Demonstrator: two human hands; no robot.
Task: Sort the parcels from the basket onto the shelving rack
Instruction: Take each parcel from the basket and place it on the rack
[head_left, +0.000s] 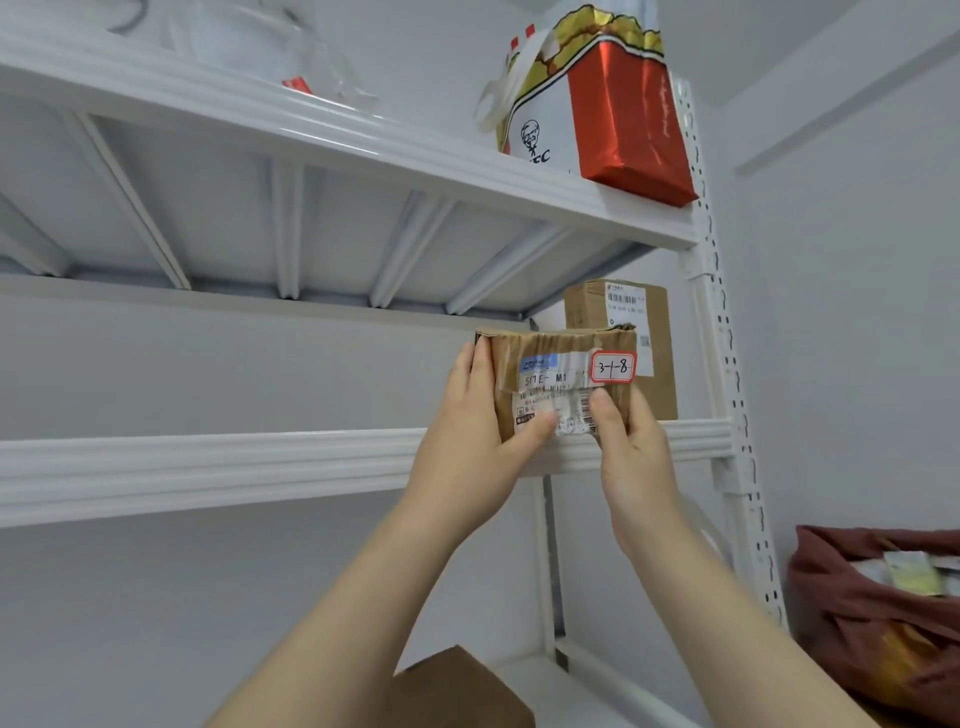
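Left grip (483, 415): clamped on the small parcel (561, 374). The fingers run up its 9 o'clock edge and the thumb lies across the lower front face.
Right grip (631, 441): clamped on the same parcel at its 5 o'clock corner, thumb on the front over the barcode, fingers hidden behind.

The parcel is crumpled brown cardboard, held upright with its printed label facing the camera. A red-bordered sticker (613, 367) at its 2 o'clock corner reads "3-1-8" in handwriting. The parcel's lower edge is level with the front lip of the middle shelf (208, 467); cannot tell whether it rests on the shelf or is held just in front of it.

Directly behind the parcel, toward 2 o'clock, a taller cardboard box (657, 317) stands on that shelf against the right upright (727, 364).

Top shelf (311, 130), at 12 to 1 o'clock of the parcel: a printed carrier bag (540, 119) with a red foil-wrapped packet (623, 119) touching its right side.

At 6 o'clock, below the forearms, sits another brown box (457, 686) on a lower shelf. At 4 o'clock, beyond the rack, is a dark red fabric basket (857, 623) with packets showing inside.
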